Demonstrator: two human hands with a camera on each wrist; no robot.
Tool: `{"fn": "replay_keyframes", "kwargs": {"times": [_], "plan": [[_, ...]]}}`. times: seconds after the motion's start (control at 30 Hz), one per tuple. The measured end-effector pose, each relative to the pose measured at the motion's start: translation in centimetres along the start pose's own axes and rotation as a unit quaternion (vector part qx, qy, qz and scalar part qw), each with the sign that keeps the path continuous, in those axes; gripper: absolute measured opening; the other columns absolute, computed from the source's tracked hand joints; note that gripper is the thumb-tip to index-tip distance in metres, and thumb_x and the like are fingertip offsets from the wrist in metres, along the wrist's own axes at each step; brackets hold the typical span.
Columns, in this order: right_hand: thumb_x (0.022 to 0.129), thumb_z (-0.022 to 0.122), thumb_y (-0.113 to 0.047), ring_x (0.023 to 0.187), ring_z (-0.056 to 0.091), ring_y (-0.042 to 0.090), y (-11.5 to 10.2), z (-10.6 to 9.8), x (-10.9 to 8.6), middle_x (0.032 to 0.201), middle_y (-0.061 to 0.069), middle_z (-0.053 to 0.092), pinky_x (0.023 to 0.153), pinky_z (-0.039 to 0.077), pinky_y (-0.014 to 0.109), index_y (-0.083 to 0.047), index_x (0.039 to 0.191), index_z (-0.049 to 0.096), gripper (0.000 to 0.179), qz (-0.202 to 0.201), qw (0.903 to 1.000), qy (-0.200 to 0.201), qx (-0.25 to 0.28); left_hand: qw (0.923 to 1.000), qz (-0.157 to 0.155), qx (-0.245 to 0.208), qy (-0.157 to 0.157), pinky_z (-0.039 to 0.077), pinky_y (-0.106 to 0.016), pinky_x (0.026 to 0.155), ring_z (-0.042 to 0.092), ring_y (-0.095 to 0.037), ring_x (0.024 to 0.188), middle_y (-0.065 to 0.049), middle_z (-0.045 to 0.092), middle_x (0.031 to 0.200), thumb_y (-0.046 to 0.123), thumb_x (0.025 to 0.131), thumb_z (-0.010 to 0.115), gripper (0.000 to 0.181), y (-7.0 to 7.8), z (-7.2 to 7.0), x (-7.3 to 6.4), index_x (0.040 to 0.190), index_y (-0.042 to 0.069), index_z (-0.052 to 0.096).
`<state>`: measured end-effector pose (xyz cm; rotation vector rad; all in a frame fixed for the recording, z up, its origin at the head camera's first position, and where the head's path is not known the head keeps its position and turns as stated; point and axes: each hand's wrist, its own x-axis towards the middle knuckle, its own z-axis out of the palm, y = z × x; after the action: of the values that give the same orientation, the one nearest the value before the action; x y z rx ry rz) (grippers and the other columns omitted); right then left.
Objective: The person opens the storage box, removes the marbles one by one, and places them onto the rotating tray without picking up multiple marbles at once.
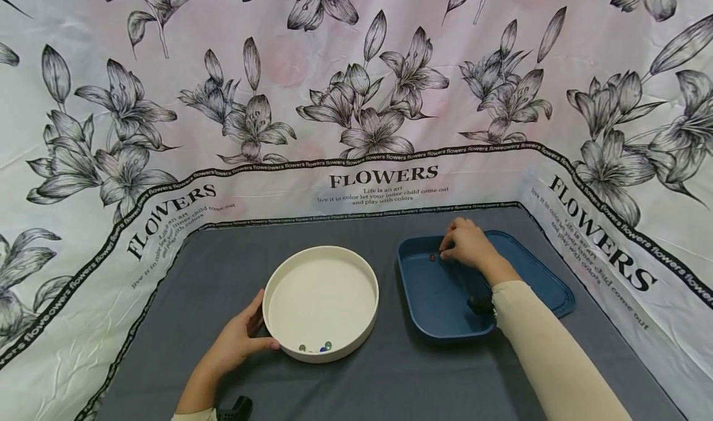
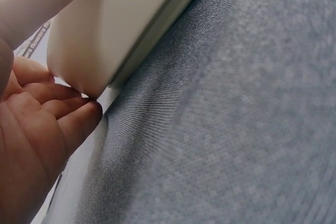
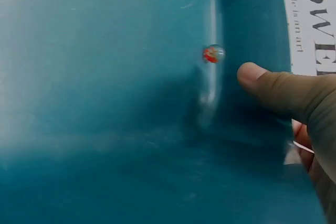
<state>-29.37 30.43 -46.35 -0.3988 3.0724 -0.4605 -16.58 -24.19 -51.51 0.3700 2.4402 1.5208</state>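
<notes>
My left hand (image 1: pixel 236 340) holds the left side of a round cream tray (image 1: pixel 320 300), thumb at the front and fingers round the outer wall. In the left wrist view, fingertips (image 2: pixel 86 111) touch the tray's lower edge. Several small glass marbles (image 1: pixel 327 345), one of them blue, lie against its front inner wall. My right hand (image 1: pixel 470 244) grips the back wall of a blue rectangular tray (image 1: pixel 440 312), with the thumb (image 3: pixel 273 85) inside and fingers partly hidden outside. A clear marble with red inside (image 3: pixel 212 54) lies near that thumb on the blue tray's floor.
A second blue piece (image 1: pixel 548 285), flat with a raised rim, lies to the right, partly behind the right arm. Grey cloth (image 1: pixel 223 266) covers the table. A flower-printed cloth (image 1: pixel 379 186) rises at the back and sides.
</notes>
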Motion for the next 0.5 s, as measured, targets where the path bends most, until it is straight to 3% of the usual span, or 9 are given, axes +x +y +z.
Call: {"fn": "replay_keyframes", "kwargs": {"times": [0.23,0.5], "plan": [[0.089,0.082,-0.022,0.114,0.043,0.035,-0.2,-1.2,0.0,0.119,0.011,0.050,0.095,0.038,0.054,-0.015,0.097,0.081,0.011,0.004,0.9992,0.018,0.035,1.0000,-0.003,0.003,0.002,0.034,-0.045,0.115,0.025,-0.034,0.152,-0.019,0.011,0.170,0.028,0.072,0.094,0.129,0.2,0.0,0.1,0.164,0.001,0.009],[0.091,0.081,-0.020,0.108,0.044,0.033,-1.7,-2.4,-0.2,0.115,0.011,0.050,0.093,0.038,0.054,-0.015,0.098,0.081,0.009,-0.017,0.9960,0.046,0.075,1.0000,0.002,0.008,0.001,0.035,-0.045,0.115,0.025,-0.034,0.152,-0.019,0.009,0.170,0.030,0.072,0.094,0.129,0.0,0.0,0.1,0.164,0.001,0.008]]}}
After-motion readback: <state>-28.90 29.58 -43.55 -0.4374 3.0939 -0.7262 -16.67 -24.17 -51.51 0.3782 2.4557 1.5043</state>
